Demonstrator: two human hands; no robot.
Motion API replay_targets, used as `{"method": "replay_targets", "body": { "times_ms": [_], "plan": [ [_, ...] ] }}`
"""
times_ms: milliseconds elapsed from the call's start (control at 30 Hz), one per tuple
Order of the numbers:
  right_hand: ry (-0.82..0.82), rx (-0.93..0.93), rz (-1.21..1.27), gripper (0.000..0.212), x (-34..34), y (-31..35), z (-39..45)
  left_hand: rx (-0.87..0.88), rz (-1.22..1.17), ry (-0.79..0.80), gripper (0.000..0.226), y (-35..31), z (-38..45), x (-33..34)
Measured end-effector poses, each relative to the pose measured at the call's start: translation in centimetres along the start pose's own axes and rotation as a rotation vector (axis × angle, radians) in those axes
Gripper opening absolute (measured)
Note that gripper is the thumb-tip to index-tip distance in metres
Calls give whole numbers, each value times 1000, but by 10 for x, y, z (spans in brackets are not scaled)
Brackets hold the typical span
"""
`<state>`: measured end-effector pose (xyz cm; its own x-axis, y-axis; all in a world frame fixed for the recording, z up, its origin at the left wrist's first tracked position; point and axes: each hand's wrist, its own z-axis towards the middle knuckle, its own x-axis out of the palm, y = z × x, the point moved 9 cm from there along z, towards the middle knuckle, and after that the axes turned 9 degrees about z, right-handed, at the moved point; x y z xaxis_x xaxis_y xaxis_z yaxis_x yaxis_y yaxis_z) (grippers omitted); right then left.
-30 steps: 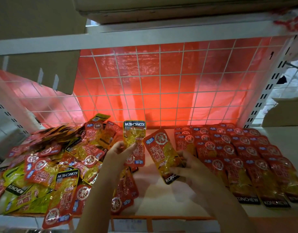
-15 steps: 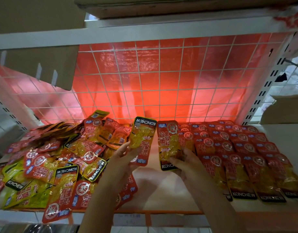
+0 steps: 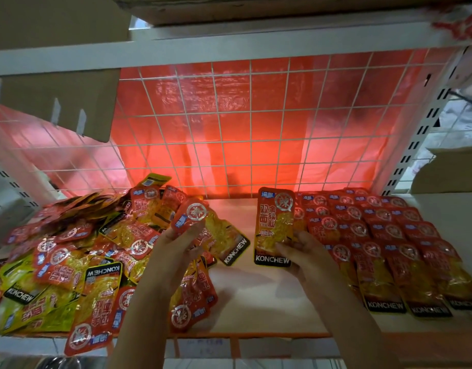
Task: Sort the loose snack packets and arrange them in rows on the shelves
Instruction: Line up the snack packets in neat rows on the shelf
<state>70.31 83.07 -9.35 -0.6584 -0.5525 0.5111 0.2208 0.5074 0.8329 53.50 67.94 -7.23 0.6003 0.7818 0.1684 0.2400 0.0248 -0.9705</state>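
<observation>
Red-and-yellow foil catches the light on two packets held above the shelf (image 3: 256, 302). At the right hand (image 3: 306, 251), thumb and fingers pinch the bottom edge of an upright packet (image 3: 274, 225) — just beyond that grip begin the arranged rows (image 3: 384, 241). At the left hand (image 3: 176, 246), fingers pinch a tilted packet (image 3: 210, 227) by its top end; the loose heap (image 3: 69, 257) lies outward of that grip, partly under the wrist.

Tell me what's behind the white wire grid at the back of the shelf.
Behind the white wire grid hangs glowing red plastic sheeting, wrinkled and backlit. Whatever lies beyond the sheeting is hidden.
</observation>
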Motion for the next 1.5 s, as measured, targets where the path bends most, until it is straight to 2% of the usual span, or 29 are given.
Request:
{"method": "replay_targets", "body": {
  "times_ms": [133,267,433,567,700,867,1000,1133,1233,1267,1500],
  "plan": [
    [40,14,-7,39,0,2,-2,26,98,32,13,-1,0,5],
    [66,28,-100,33,-1,2,-7,41,213,74,21,-2,4,12],
    [8,17,-293,24,-9,2,-9,61,322,102,34,-3,7,24],
    [-55,-21,-378,19,-18,8,-12,41,338,113,19,1,12,37],
    [-114,-37,-394,24,-35,19,-23,9,356,145,18,9,21,54],
    [-170,-15,-504,29,-65,34,-47,-75,344,175,4,31,36,77],
    [-154,47,-669,28,-77,37,-60,-100,356,218,3,44,40,99],
    [-138,70,-983,32,-76,39,-64,-129,375,248,10,53,44,117],
    [-110,45,-1139,15,-67,36,-62,-141,412,278,9,57,44,127],
    [-103,44,-1186,18,-66,33,-61,-141,425,282,9,58,45,129],
    [-93,44,-1299,28,-55,26,-54,-77,547,244,11,55,55,131]
  ]
}}
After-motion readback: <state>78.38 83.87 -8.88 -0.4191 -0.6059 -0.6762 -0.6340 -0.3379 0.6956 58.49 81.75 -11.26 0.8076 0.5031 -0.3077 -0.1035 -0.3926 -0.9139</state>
